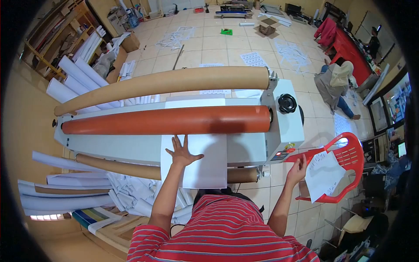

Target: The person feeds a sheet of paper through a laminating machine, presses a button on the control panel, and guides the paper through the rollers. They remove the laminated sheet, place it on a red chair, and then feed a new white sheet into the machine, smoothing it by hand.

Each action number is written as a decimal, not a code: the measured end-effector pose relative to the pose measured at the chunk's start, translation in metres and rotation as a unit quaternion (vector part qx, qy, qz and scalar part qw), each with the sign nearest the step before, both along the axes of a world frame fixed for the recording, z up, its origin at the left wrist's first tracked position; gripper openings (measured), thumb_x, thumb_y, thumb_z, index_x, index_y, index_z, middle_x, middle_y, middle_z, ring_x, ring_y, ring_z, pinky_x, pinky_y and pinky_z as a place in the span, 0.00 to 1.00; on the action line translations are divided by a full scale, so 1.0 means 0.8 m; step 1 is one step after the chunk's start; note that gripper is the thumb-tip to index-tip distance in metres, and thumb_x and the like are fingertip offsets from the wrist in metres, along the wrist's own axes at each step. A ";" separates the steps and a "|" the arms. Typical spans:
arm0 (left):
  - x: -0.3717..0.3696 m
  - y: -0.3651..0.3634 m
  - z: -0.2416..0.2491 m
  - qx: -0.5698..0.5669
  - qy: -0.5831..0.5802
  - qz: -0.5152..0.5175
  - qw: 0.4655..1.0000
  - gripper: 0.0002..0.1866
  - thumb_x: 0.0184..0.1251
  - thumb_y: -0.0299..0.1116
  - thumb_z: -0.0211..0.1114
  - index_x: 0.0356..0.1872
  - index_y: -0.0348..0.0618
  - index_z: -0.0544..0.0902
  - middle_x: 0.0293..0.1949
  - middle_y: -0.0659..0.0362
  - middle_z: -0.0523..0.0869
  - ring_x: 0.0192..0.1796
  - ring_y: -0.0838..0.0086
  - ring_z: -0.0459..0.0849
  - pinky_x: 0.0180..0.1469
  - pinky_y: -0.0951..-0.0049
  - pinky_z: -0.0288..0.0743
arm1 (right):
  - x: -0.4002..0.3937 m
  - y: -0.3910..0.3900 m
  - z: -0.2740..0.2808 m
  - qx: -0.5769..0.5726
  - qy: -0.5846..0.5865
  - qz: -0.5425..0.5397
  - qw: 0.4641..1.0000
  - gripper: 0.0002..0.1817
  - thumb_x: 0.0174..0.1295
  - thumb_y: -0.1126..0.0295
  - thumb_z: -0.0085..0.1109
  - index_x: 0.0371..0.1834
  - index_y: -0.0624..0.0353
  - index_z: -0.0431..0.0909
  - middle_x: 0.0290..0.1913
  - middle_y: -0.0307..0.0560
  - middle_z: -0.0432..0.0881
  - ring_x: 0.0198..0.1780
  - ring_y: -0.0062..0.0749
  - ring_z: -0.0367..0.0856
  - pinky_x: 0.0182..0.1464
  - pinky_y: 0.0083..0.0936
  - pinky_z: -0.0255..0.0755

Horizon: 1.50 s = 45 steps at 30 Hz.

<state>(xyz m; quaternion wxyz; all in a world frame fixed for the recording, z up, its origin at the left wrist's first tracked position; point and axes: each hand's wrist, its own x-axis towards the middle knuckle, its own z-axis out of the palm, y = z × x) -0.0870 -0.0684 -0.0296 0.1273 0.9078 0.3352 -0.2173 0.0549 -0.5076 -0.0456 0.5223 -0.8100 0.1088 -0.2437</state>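
Note:
My left hand (181,154) lies flat with its fingers spread on a white sheet (205,168), which rests on the bed of a laminating machine (246,148). The sheet reaches under the orange-red roller (174,120), and its near end hangs over the machine's front edge by my body. Off the machine's right end, my right hand (297,171) is raised with its fingers loosely extended and nothing visible in it. It is nearest to the red plastic chair (355,150) and the control panel (279,155) with a red button.
A brown cardboard roll (174,81) spans the machine above the roller. A black knob (287,103) tops its right end. Paper rolls (83,76) and paper scraps (135,192) lie left. A printed sheet (323,174) hangs on the chair. A person (334,83) crouches at right.

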 end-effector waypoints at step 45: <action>0.142 0.317 0.027 -0.094 -0.229 -0.165 0.955 0.27 0.65 0.46 0.62 0.62 0.44 0.75 0.62 0.47 0.77 0.64 0.55 0.75 0.66 0.60 0.67 | 0.247 0.424 0.039 -0.390 0.022 0.553 0.736 0.24 0.66 0.62 0.57 0.64 0.57 0.73 0.64 0.59 0.74 0.65 0.53 0.71 0.66 0.40 0.65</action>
